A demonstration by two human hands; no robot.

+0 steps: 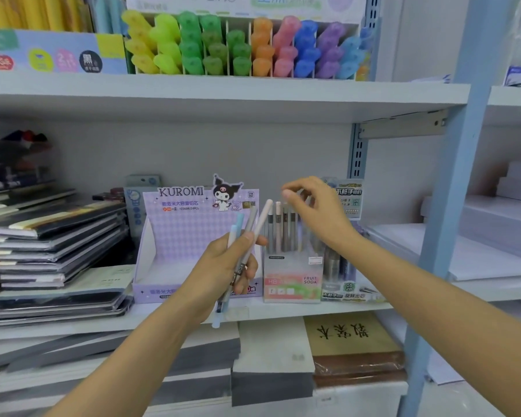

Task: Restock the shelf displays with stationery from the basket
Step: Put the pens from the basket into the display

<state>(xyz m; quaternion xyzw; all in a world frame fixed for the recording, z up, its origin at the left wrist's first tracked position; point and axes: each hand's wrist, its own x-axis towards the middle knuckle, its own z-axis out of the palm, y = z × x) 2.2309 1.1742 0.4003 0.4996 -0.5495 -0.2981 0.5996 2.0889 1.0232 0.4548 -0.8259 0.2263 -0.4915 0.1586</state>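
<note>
Grips a loose fan of pens (254, 224) in the left hand (223, 266) with curled fingers, low on the barrels, caps upward, just in front of the empty-looking Kuromi box (178, 233). Probably kept there as a ready supply, close enough for feeding across one at a time. Reaches with the right hand (313, 206) over the Fruit Soda box (292, 284) by the front edge of the shelf (283, 313), wrist bent downward, fingers (288, 194) bunched above the standing pens (278, 233). Cannot tell whether pinching one or merely steadying the row. Shows no basket anywhere.
</note>
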